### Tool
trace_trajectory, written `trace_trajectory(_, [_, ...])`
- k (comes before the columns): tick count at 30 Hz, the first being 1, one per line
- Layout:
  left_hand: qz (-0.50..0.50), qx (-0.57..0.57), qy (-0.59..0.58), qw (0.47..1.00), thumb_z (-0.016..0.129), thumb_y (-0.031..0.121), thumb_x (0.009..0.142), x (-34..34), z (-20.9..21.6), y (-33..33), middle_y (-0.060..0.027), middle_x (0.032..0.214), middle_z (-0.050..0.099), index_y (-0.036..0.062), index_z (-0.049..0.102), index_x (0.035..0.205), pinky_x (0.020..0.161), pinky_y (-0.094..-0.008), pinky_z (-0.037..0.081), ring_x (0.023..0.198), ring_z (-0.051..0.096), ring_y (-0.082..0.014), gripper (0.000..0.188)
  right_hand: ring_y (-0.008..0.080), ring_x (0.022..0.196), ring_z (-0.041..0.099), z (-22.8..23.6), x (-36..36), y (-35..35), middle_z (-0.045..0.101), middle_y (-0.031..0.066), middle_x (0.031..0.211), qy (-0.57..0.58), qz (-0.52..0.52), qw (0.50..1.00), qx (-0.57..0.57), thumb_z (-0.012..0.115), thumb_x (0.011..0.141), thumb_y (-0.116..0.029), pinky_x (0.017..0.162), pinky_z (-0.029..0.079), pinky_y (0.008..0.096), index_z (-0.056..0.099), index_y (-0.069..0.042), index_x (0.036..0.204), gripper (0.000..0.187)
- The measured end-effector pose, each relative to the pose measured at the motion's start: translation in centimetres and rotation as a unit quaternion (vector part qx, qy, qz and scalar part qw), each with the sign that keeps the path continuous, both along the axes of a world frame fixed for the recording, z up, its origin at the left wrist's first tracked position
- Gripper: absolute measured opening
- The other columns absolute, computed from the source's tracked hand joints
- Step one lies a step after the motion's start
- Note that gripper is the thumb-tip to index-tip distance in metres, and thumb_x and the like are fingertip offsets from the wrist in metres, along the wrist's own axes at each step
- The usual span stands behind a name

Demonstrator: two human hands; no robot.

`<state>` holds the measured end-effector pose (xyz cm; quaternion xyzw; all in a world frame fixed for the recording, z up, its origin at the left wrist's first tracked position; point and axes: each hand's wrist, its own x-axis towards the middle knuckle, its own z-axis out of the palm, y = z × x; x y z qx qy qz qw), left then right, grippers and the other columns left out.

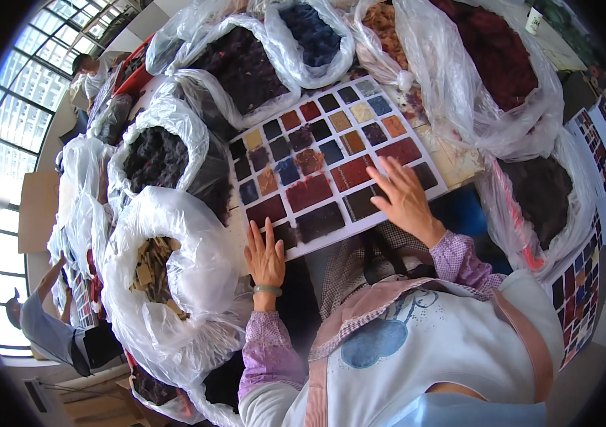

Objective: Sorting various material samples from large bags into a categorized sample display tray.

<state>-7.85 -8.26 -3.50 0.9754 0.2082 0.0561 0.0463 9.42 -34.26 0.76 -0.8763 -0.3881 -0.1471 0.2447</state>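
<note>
A white board (pixel 381 226) with a grid of coloured fibre squares lies tilted in front of me. Its patches are dark red, black, blue, orange and tan. My left hand (pixel 266 262) rests at the near left corner, fingers stretched out over a dark patch, holding nothing. On the right side of the board, my right hand (pixel 405 201) lies with fingers spread over the dark red and blackish patches near the edge. It holds nothing either. Purple checked sleeve covers show on both forearms.
Plastic bags of loose fibre ring the board: black (pixel 157 158), dark purple (pixel 239 67), blue (pixel 309 34), orange (pixel 381 27), dark red (pixel 492 53) and brown (pixel 536 199). Left of me, another bag holds tan pieces (pixel 152 270). More patch boards (pixel 579 292) stand right. Two people work at left.
</note>
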Motion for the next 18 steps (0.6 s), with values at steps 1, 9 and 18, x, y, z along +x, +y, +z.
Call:
trace_trajectory(1, [-0.007,0.012,0.001,1.0,0.037,0.031,0.089,0.2,0.2,-0.1,-0.0123,0.143,0.014,0.0209,0.02,0.137,0.098,-0.0479,0.024,0.131,0.014,-0.0288,0.052,0.0319,0.116,0.037,-0.3,1.3,-2.1,0.04,0.0176,0.126,0.0,-0.062,0.998,-0.001,0.063,0.073,-0.022,0.092,0.032,0.0436,0.042,-0.008,0.123,0.056])
trace_trajectory(9, [-0.027,-0.082,-0.065,0.994,0.043,0.037,0.086,0.4,-0.8,0.9,-0.022,0.14,0.015,0.0117,0.019,0.137,0.1,-0.0452,0.022,0.129,0.017,-0.0359,0.062,0.0356,0.101,0.047,-3.2,4.0,-6.3,0.043,0.0226,0.12,0.033,-0.159,0.986,-0.023,0.057,0.078,-0.032,0.086,0.036,0.0416,0.043,-0.006,0.122,0.053])
trace_trajectory(18, [-0.027,-0.01,-0.06,0.998,0.048,0.039,0.084,0.4,-0.5,-0.4,-0.0234,0.138,0.019,0.0053,0.02,0.135,0.101,-0.0418,0.022,0.128,0.019,-0.0363,0.068,0.0336,0.098,0.049,-4.3,3.4,-6.4,0.046,0.0205,0.119,-0.029,-0.191,0.979,0.07,0.056,0.077,-0.027,0.086,0.037,0.0401,0.05,-0.009,0.116,0.043])
